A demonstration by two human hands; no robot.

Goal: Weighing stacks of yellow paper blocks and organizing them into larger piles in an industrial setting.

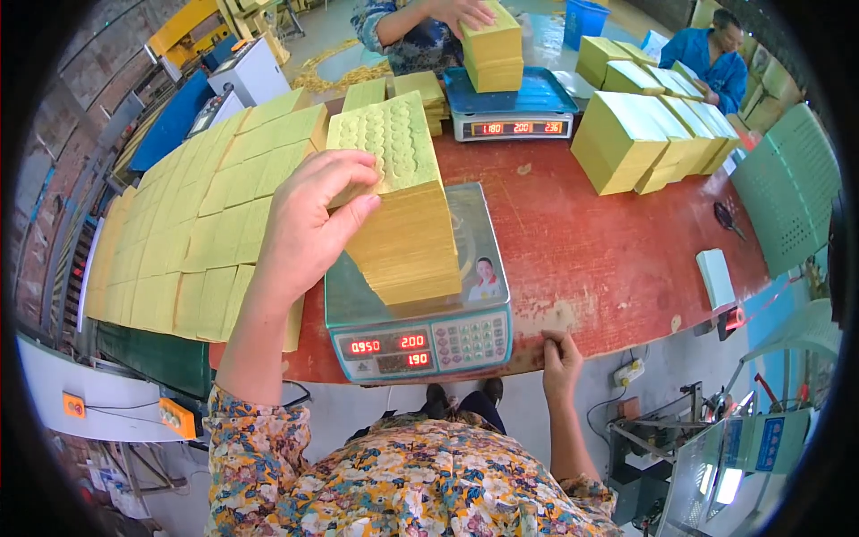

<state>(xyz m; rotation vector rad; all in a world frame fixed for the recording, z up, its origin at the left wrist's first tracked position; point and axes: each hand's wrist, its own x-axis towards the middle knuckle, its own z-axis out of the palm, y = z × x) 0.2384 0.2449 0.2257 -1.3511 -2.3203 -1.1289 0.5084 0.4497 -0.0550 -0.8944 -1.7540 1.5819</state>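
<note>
Currently, in the head view, the left grip (pixel 318 219) is partly open: its fingers bend over the near left top edge of a yellow paper stack (pixel 407 246), with the thumb spaced apart from them. The hand does not enclose the stack; how firmly it presses cannot be determined. The stack stands just right of the left grip, bearing on the pan of a scale (pixel 420 324) whose red display is lit. The right grip (pixel 561 362) is loosely curled at the near edge of the red bench (pixel 591 259), to the right of the scale. No object shows in it; whether it pinches anything cannot be told.

Left of the left grip, rows of yellow stacks (pixel 197 206) lie close together. Ahead and to its right, a co-worker's hand (pixel 465 12) rests on a stack on a second scale (pixel 510 121). Farther right, more stacks (pixel 617 148) stand grouped on the bench.

Judged from this arrangement, the step in hand is weighing. The next move likely calls for releasing contact so that the reading can settle, then, for any lift, supporting the stack squarely from both sides, since loose sheets could slide.
</note>
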